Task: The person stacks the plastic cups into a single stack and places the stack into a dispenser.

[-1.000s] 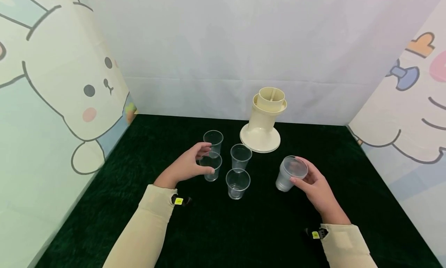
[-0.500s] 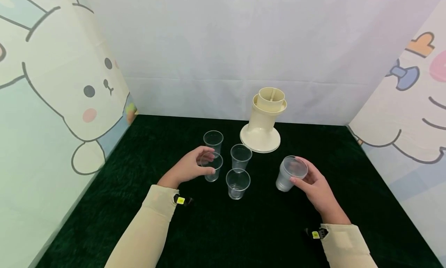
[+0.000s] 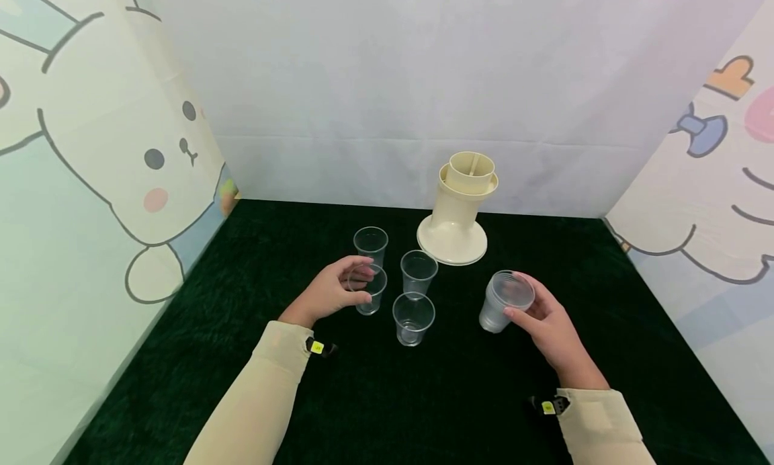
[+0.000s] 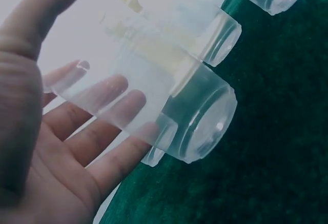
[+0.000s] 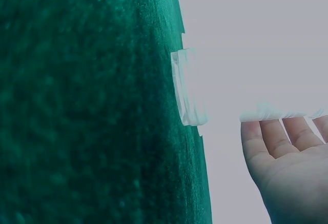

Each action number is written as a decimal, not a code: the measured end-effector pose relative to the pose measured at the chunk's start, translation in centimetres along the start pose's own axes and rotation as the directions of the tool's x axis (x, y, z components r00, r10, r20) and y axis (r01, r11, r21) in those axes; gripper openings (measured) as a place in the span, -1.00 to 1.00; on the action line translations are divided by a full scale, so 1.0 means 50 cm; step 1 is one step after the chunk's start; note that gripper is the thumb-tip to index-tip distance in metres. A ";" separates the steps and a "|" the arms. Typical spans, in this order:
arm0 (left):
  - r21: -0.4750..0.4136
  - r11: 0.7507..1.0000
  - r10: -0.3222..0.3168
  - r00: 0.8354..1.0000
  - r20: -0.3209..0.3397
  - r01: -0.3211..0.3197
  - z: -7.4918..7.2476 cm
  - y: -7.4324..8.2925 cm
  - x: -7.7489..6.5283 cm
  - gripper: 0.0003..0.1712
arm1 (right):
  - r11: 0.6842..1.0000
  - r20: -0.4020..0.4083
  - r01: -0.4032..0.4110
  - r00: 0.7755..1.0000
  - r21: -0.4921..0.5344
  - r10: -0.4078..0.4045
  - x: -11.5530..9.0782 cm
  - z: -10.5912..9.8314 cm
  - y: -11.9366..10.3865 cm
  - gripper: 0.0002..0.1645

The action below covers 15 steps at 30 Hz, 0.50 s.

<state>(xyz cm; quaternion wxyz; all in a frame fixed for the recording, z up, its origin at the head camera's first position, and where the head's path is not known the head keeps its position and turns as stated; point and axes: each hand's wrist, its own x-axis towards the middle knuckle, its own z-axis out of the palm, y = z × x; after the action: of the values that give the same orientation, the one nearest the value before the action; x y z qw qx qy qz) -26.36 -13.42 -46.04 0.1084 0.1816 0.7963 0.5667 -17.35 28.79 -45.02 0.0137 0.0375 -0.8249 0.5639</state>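
In the head view, my left hand [image 3: 334, 291] reaches round the front-left clear plastic cup [image 3: 368, 302]. Its fingers show through the cup wall in the left wrist view; the thumb stands apart from the cup there. That cup is upright among several similar ones: a back-left cup [image 3: 371, 244], a middle cup [image 3: 418, 271] and a front cup [image 3: 412, 320]. Over on the right, my right hand [image 3: 547, 317] grips a stack of nested clear cups [image 3: 497, 310], thumb in front and fingers behind. In the right wrist view the stack is mostly washed out.
A cream stand [image 3: 452, 233] with a round base and tubular top stands at the back, near the white backdrop [image 3: 363, 82]. Dark green cloth [image 3: 387, 411] covers the table. Cartoon-printed sheets [image 3: 109, 203] line both sides.
My left hand has shifted slightly right and its fingers have come lower behind the front-left cup, which has moved a little right. The right hand and its stack have stayed still.
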 end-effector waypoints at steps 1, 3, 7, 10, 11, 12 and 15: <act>-0.001 1.000 0.002 1.000 0.000 -0.002 0.000 -0.001 0.000 -0.26 | 1.000 0.000 -0.001 1.000 -0.003 0.001 0.000 0.000 0.000 -0.17; -0.007 1.000 0.005 1.000 0.000 -0.005 -0.001 -0.003 0.000 -0.24 | 1.000 -0.001 -0.004 1.000 -0.010 0.004 0.001 0.001 0.000 -0.17; -0.014 1.000 0.011 1.000 0.007 -0.010 -0.002 -0.003 0.001 -0.22 | 1.000 0.000 0.000 1.000 -0.007 0.000 0.001 0.001 0.000 -0.17; -0.009 1.000 0.011 1.000 0.007 -0.011 -0.002 0.001 0.002 -0.21 | 1.000 0.003 0.005 1.000 0.002 -0.005 0.002 0.001 0.000 -0.17; -0.007 1.000 0.012 1.000 0.006 -0.012 -0.002 0.002 0.002 -0.21 | 1.000 0.004 0.004 1.000 0.003 -0.004 0.002 0.001 0.001 -0.17; -0.006 1.000 0.012 1.000 0.005 -0.011 -0.002 0.004 0.002 -0.21 | 1.000 0.005 0.003 1.000 0.005 -0.003 0.002 0.002 0.001 -0.17; -0.005 1.000 0.023 1.000 0.000 -0.023 -0.005 0.010 -0.001 -0.20 | 1.000 0.009 -0.007 1.000 0.007 0.007 0.003 0.003 0.001 -0.16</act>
<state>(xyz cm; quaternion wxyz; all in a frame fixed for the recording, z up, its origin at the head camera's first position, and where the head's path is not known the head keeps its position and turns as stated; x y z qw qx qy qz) -26.31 -13.50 -45.51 0.1026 0.1906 0.7926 0.5701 -17.52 28.68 -45.13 0.0079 0.0370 -0.8231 0.5666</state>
